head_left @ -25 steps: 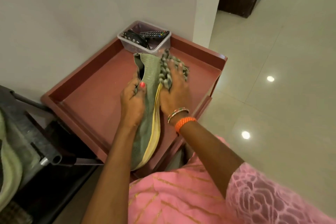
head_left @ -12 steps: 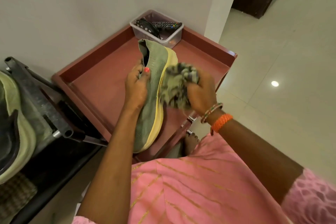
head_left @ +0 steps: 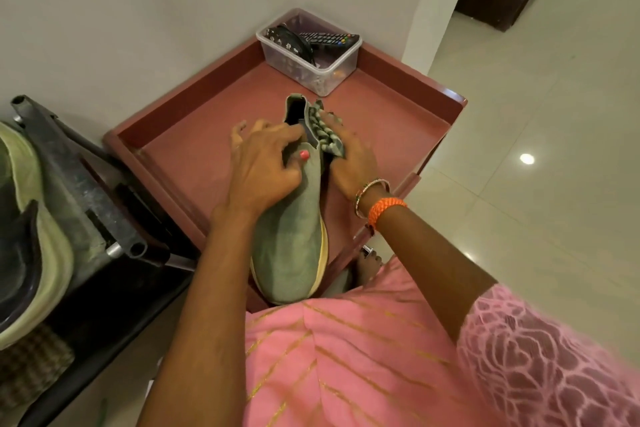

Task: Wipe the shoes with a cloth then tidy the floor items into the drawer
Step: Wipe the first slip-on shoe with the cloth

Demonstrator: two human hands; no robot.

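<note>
The shoe (head_left: 291,236) lies on the red tray (head_left: 194,163) with its toe toward 6 o'clock, overhanging the tray's near edge, and its heel opening toward 12, probably so the whole upper faces the person and can be reached without turning it. The left hand (head_left: 263,166) lies over the collar from 9 o'clock, thumb hooked on the upper and the other fingers curled round the far side; this looks like a bracing hold that keeps the shoe from sliding under the rubbing. The right hand (head_left: 349,163) presses the cloth (head_left: 325,133) against the heel side from 3 o'clock, fingers folded over the bunched fabric so it stays wadded against the surface. Wiping seems still under way. A clear tub (head_left: 311,55) with a remote (head_left: 329,38) sits at the tray's 12 o'clock corner, apart from the work. A second shoe (head_left: 38,236) waits on the rack at 9 o'clock.
</note>
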